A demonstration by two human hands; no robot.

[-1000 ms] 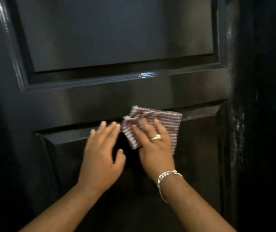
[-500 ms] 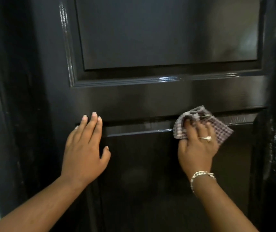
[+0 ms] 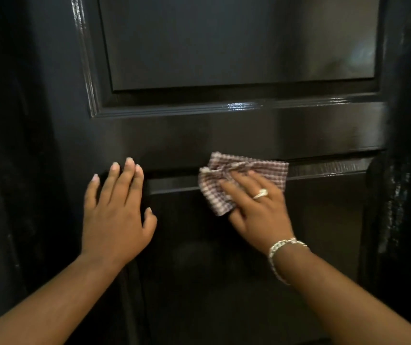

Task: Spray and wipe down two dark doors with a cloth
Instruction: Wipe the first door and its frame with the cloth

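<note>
The right hand point(image 3: 256, 207) lies with straight fingers flat on a folded checked cloth point(image 3: 244, 178), pressing it against the top moulding of the dark door's point(image 3: 224, 135) lower panel, at about 3 o'clock from the left hand point(image 3: 116, 215), which rests spread and empty against the door. Since nothing pins the cloth but flat pressure, I judge it could bunch or slip from under the fingers as it crosses the raised moulding. The loose corner at 7 o'clock could drag, leaving streaks on the glossy paint.
</note>
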